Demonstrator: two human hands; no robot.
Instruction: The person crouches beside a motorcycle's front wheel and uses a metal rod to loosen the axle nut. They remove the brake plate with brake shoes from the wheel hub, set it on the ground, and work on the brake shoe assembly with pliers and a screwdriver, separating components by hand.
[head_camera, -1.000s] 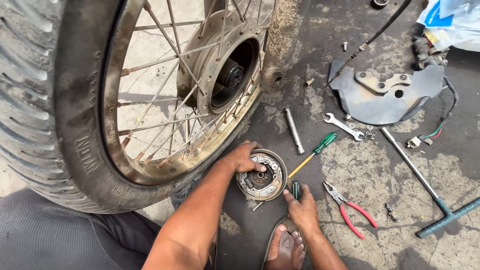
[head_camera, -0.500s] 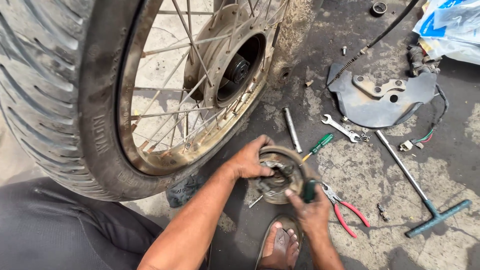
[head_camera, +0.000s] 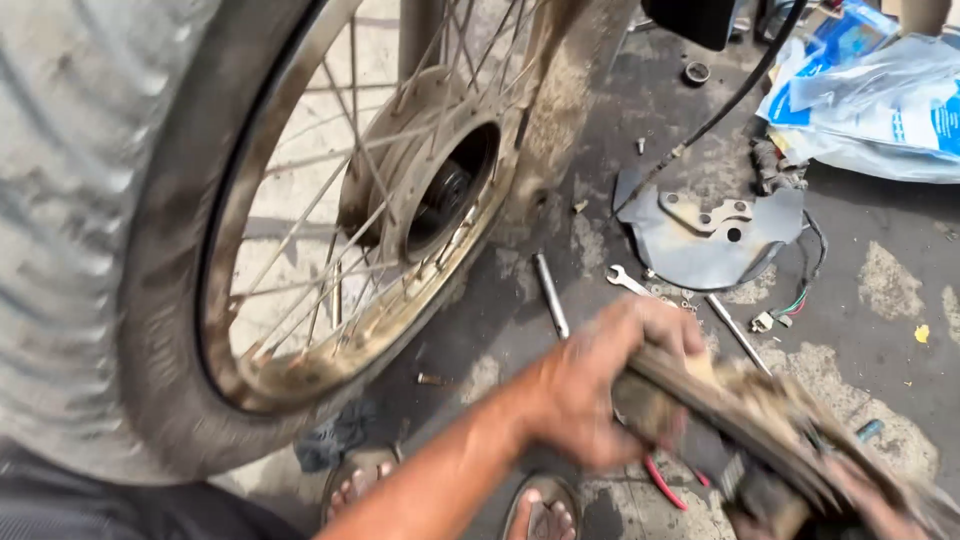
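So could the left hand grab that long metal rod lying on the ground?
Probably not right now: the left hand is busy gripping the round brake plate, though the rod lies close by with nothing covering it.

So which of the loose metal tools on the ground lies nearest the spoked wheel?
The plain grey metal rod: it lies just beside the wheel's rim, while the small open-ended spanner and the long T-handle shaft lie further right.

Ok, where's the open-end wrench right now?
In the head view the wrench lies on the ground right of the wheel, between the metal rod and the grey plate.
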